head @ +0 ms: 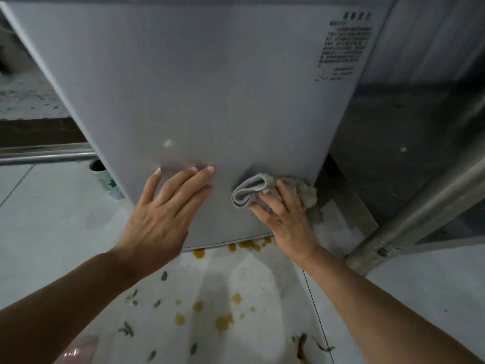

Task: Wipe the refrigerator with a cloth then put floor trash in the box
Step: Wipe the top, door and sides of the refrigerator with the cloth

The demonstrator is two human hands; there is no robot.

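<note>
The refrigerator (199,88) fills the view, its pale grey door running down to a bottom edge just above the floor (52,232), with a block of printed text at its upper right. This is step 1 of 2, the wipe, and it is happening low on the door near the right edge.

Down on the tiles, the second job waits: green leaf scraps (127,329) and yellow-orange spots (223,322) lie scattered below the door, more yellow right under its bottom edge. No box is in view. A can (106,179) stands on the floor, touching or just beside the door's left side; I cannot tell which. A metal frame leg (409,214) slants at the right.

Left hand (162,214) lies flat, fingers straight and spread, pressed against the door to brace. Right hand (286,222) presses the grey cloth (249,191) onto the door, fingers over the bunched fabric, 1 folded roll sticking out to the left.

A small white mark (167,143) sits above the left hand, seemingly unwiped. Next call, as I read it: carry the cloth up and left across that mark with steady pressure.
</note>
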